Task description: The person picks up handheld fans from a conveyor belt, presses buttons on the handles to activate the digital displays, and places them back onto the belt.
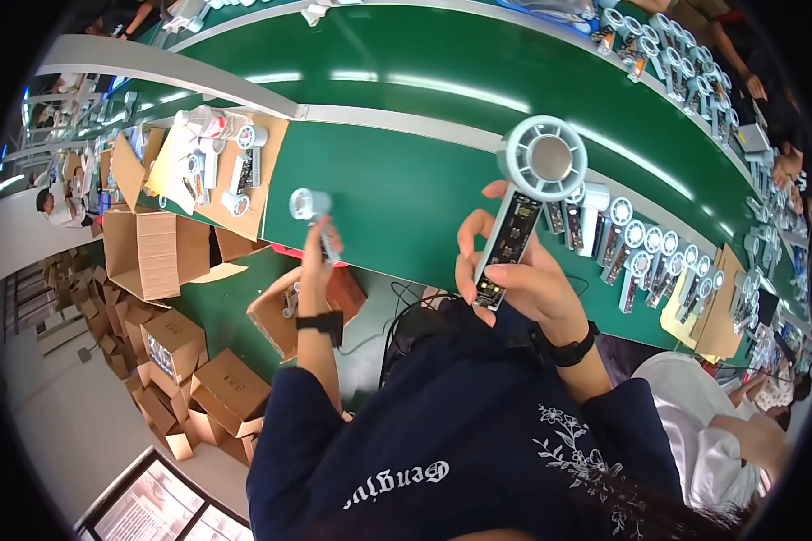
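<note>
My right hand point(537, 270) is closed around the handle of a light-blue handheld fan point(519, 167), lifted close to the camera. Its round ringed head points away from me, and a dark circuit board shows along the handle's uncovered side. Farther left, my left hand point(318, 254) grips a second light-blue handheld fan point(307, 204) by its handle, over the left part of the green table point(397, 189). Fingers hide most of that handle. Just right of my right hand, a row of similar fans point(634, 236) lies on the table, several with dark boards showing.
On the left, a cardboard sheet point(266, 171) carries more fans and a clear plastic bag. Below it stand an open carton point(149, 252) and a smaller box point(275, 311) with parts inside. Stacked cartons point(230, 388) fill the lower left. A person in white point(704, 415) sits at right.
</note>
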Demonstrator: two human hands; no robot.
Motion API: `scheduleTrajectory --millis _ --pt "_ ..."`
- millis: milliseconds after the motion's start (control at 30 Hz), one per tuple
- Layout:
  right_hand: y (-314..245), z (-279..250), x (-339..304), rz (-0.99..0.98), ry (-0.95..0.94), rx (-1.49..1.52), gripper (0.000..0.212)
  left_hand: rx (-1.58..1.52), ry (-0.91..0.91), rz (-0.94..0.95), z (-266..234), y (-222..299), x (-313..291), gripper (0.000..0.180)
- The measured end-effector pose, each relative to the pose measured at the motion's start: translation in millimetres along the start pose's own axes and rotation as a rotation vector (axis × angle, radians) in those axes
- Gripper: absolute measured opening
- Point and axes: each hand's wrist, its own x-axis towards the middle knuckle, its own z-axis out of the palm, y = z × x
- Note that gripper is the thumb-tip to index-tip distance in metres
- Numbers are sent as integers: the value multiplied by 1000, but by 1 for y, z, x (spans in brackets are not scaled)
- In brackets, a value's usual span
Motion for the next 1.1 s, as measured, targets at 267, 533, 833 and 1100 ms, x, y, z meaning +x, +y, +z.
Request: scheduleTrajectory --millis 267,533,833,1100 --pt "-7 -12 -33 -41 -42 -76 68 115 -610 -32 203 -18 -115 46" --pt "-18 -14 -60 -252 87 -4 61 252 -845 150 257 -20 -151 48" --pt "-16 -11 -57 -331 133 -94 57 202 -871 100 272 -14 -156 45" --pt "-10 -11 -55 -315 159 -96 59 208 -951 179 280 -12 -156 43"
